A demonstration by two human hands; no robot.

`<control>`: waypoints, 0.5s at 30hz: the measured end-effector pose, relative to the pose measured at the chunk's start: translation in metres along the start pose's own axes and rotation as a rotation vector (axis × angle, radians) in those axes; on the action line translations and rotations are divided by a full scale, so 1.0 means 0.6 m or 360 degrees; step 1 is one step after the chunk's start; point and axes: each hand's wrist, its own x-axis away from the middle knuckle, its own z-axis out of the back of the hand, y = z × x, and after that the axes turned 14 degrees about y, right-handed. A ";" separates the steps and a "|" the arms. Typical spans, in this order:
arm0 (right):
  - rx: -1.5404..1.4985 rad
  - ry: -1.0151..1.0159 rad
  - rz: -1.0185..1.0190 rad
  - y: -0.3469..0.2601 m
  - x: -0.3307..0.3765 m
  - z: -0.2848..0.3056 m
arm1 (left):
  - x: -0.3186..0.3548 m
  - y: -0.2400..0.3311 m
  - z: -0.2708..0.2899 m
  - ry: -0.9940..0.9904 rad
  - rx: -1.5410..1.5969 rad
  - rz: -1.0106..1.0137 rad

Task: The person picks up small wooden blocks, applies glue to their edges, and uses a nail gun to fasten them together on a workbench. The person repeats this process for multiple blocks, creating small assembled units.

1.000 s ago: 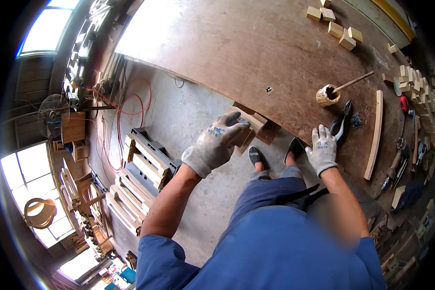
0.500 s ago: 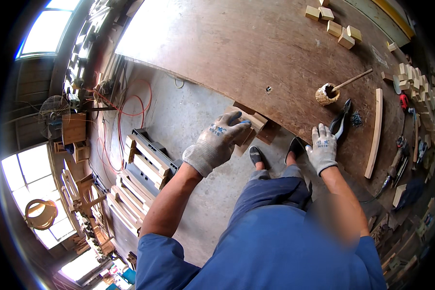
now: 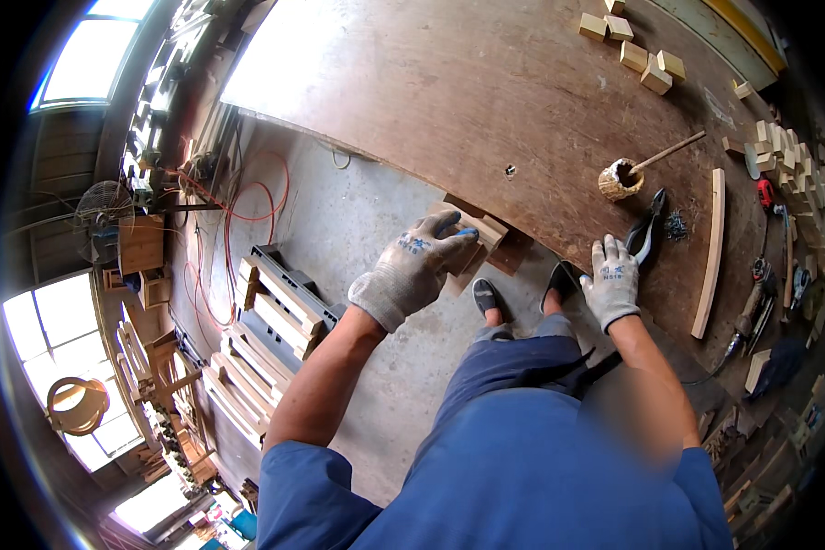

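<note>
"Location of the wooden piece (image 3: 493,229)?"

"Tabletop's (image 3: 412,119) near edge, at the left hand (image 3: 415,266). Thumb and forefinger parted; pinch cannot be confirmed. Right hand (image 3: 611,282) flat, fingers slightly spread, presumably for support."

"Surroundings?"

"Worn brown surface, pliers (image 3: 656,209) beside the right hand; concrete floor (image 3: 380,394), pale slats (image 3: 280,319) leftward."

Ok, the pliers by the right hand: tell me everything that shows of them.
The pliers look like dark metal, with a slim, pointed head and two curved, spread handles, one with a pale sheen. They lie on the brown tabletop, head pointing away from the person, handles toward the gloved right hand. A tan cup sits to their left and farther off; a small dark clump lies to their right. Whether the hand touches them cannot be told.
</note>
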 end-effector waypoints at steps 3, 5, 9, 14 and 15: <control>0.0001 -0.0001 -0.0001 0.001 0.000 -0.002 | 0.000 -0.001 -0.002 0.0005 -0.0002 0.0007; 0.0006 -0.0005 -0.0002 0.001 -0.001 -0.002 | 0.001 -0.001 -0.003 0.0011 -0.0023 0.0015; 0.0007 0.0000 0.0003 -0.001 0.000 -0.003 | 0.006 -0.001 -0.005 0.0025 -0.0095 0.0017; 0.0088 -0.0023 0.0031 -0.006 -0.001 0.003 | 0.009 0.000 -0.002 0.0013 -0.0037 0.0055; 0.0048 -0.0019 0.0011 -0.008 -0.001 0.003 | 0.008 0.001 -0.001 0.0012 -0.0015 0.0073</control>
